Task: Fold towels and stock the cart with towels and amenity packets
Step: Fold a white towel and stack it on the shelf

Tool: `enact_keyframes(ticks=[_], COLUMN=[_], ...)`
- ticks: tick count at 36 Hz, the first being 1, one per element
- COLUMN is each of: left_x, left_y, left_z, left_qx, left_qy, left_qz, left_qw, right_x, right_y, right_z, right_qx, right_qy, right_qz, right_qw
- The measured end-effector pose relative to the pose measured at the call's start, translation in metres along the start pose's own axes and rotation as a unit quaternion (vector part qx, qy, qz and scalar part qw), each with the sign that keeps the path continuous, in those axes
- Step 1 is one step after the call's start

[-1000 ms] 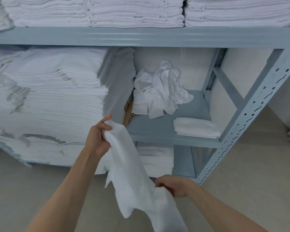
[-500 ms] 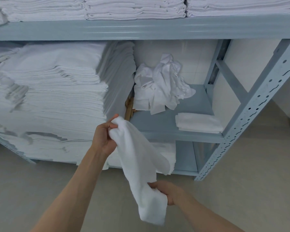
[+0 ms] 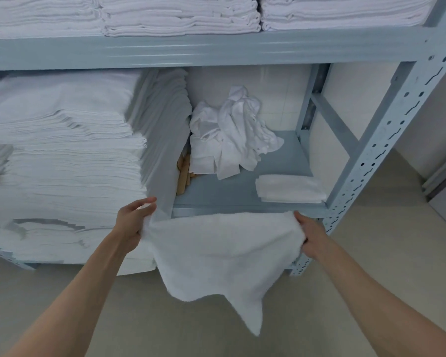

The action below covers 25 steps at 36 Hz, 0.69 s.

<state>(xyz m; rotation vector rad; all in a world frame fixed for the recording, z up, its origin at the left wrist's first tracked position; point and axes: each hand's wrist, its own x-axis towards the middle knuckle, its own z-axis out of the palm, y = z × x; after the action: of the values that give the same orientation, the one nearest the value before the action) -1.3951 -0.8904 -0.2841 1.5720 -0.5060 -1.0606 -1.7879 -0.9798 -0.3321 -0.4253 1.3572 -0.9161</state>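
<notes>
While your left hand (image 3: 133, 222) pinches one top corner of the towel (image 3: 222, 256) and your right hand (image 3: 310, 235) grips the other, it hangs spread before the shelf (image 3: 242, 188), below a folded towel (image 3: 290, 189).

A: Support noted: grey-blue metal shelving unit (image 3: 386, 140), slotted uprights, standing on a pale floor (image 3: 371, 292).

B: Middle shelf (image 3: 232, 191) contents?

A: Left, a tall stack of folded white linens (image 3: 62, 155). Centre back, a crumpled white cloth pile (image 3: 232, 135), wooden pieces (image 3: 183, 173) just beside it. Right front, one folded towel (image 3: 289, 189).

B: Top shelf (image 3: 204, 50)?

A: Folded white stacks (image 3: 180, 16) side by side.
</notes>
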Motion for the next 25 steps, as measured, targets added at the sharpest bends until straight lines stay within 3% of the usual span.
enact_keyframes(ticks=[12, 18, 25], left_x=[0.027, 0.028, 0.025], left_y=[-0.01, -0.007, 0.002], left_z=[0.006, 0.002, 0.009], left_qx=[0.178, 0.19, 0.156], left_qy=[0.028, 0.051, 0.053], left_qz=[0.068, 0.078, 0.086], left_qw=[0.981, 0.977, 0.983], right_x=[0.005, 0.007, 0.005], right_y=[-0.044, -0.057, -0.068], right_z=[-0.023, -0.041, -0.048], right_qx=[-0.031, -0.088, -0.093], right_qy=[0.113, 0.161, 0.136], right_qz=[-0.099, -0.152, -0.181], right_qw=[0.988, 0.971, 0.97])
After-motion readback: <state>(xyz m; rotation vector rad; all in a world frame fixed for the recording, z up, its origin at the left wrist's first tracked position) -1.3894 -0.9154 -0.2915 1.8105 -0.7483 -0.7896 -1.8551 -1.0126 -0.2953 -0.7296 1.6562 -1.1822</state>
